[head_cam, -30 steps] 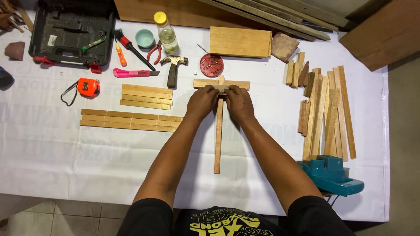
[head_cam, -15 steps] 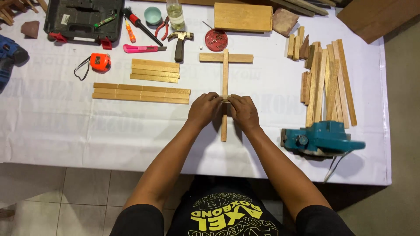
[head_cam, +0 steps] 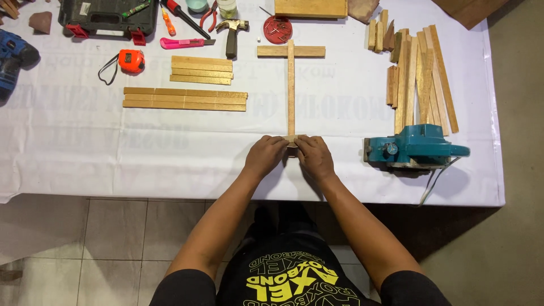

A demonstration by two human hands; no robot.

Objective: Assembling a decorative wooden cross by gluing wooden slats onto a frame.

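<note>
A long thin wooden strip (head_cam: 290, 90) lies lengthwise on the white tablecloth (head_cam: 170, 141), crossing a short wooden crosspiece (head_cam: 306, 51) at its far end. My left hand (head_cam: 265, 155) and my right hand (head_cam: 313, 156) meet at the strip's near end. Their fingertips pinch a small wooden piece (head_cam: 291, 138) against that end. Most of that small piece is hidden under my fingers.
Two stacks of wooden slats (head_cam: 186, 98) lie left; loose strips (head_cam: 420, 73) lie right above a teal electric planer (head_cam: 415, 148). At the far edge are a hammer (head_cam: 233, 35), a red lid of nails (head_cam: 277, 29), a tape measure (head_cam: 131, 60), a tool case (head_cam: 107, 16) and a wooden block (head_cam: 310, 8).
Both hands have slid down the long strip from the crosspiece to its near end. The view has shifted toward the table's near edge.
</note>
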